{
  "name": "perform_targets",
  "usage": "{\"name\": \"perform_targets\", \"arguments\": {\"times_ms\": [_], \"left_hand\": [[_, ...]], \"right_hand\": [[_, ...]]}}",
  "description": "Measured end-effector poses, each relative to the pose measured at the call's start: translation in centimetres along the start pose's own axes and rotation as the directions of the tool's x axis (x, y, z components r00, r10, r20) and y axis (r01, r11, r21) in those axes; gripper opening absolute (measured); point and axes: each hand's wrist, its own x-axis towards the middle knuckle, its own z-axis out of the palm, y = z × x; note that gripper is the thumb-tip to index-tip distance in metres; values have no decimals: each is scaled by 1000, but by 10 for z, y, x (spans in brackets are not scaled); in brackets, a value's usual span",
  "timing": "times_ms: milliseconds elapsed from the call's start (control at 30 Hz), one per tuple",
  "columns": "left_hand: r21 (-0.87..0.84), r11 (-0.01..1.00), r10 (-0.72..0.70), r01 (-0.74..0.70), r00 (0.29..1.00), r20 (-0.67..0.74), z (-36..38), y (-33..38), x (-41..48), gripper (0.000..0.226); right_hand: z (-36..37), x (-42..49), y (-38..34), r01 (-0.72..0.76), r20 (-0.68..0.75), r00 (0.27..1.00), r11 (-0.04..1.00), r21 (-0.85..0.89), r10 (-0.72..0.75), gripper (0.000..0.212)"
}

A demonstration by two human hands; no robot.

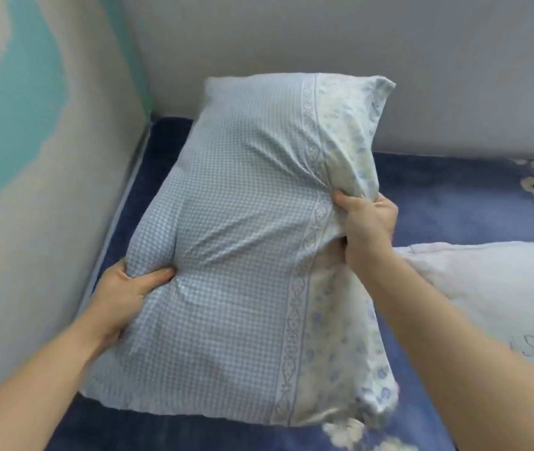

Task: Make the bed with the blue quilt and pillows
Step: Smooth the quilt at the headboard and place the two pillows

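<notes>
A pale blue checked pillow (239,242) with a flowered band along its right side fills the middle of the view, held above the dark blue flowered quilt (447,196). My left hand (129,294) grips the pillow's left edge, thumb pressed into the fabric. My right hand (368,222) pinches the bunched flowered band on the right edge. A second, whitish pillow (493,294) with dark lettering lies on the quilt to the right, partly behind my right forearm.
A wall (24,157) with teal and cream patches runs close along the left side of the bed. A pale grey headboard or wall (389,43) stands behind the pillow. Dark blue quilt shows at the back right and along the near edge.
</notes>
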Motion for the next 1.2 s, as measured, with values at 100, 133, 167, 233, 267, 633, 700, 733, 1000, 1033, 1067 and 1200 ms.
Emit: {"name": "perform_targets", "arguments": {"times_ms": [100,133,167,233,267,633,700,733,1000,1033,1067,1200], "left_hand": [[-4,997,73,-73,996,-51,-44,9,35,36],[11,996,87,-86,994,-64,-59,8,49,40],[40,995,90,-87,994,-69,-73,2,62,44],[159,987,38,-26,997,-69,-98,-26,85,55],[281,959,-7,26,998,-70,-107,-45,90,65],[587,776,-21,230,940,-342,-85,-141,64,70],[569,798,44,199,922,-385,-63,-143,51,65],[562,808,61,179,922,-381,-51,-145,42,66],[763,631,108,-136,990,88,107,-169,-77,90],[769,611,69,-187,980,184,131,-173,-92,87],[760,604,35,-239,961,274,163,-177,-111,83],[665,687,-86,-294,876,475,284,-192,-171,65]], "right_hand": [[60,16,5,50,93,995,991,-127,-38,4],[75,20,14,40,119,993,981,-190,-18,13],[84,20,24,17,136,990,954,-299,25,19],[92,5,59,-49,212,960,854,-518,184,20],[87,-6,83,-91,261,915,788,-608,307,23],[43,-107,214,-361,282,774,761,-539,566,38],[44,-118,221,-324,259,829,803,-500,496,34],[40,-122,223,-299,242,837,781,-549,490,36],[-143,-128,222,-339,-50,879,547,-766,474,4],[-173,-127,219,-356,-102,890,536,-766,445,3],[-213,-125,218,-372,-154,898,523,-767,412,4],[-351,-117,217,-427,-269,895,513,-745,355,20]]}}
